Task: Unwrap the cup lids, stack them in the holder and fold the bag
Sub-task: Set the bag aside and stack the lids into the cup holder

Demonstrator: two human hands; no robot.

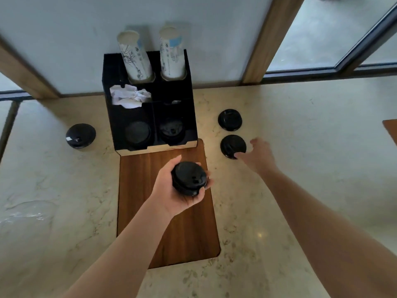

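The left hand [176, 186] cups a stack of black cup lids [189, 178] over the wooden board [193, 229]. The right hand [256, 154], fingers spread, seems to touch a lid stack [233, 146] right of the holder [150, 100].

Left hand [178, 188] is covering the underside of the lid stack [189, 178]; lid count can't be told. Right hand [256, 154] is blurring w/ motion; fingertips overlapping near edge of a lid [233, 146], contact unclear. Holder [148, 100] front wells are sitting in shadow: lids inside [137, 132] dim, no. unreadable. Cup print [134, 57] too small to read. Clear bag [25, 214] is running off left edge, outline faint vs. surface [279, 211]. Both forearms cut off at bottom.
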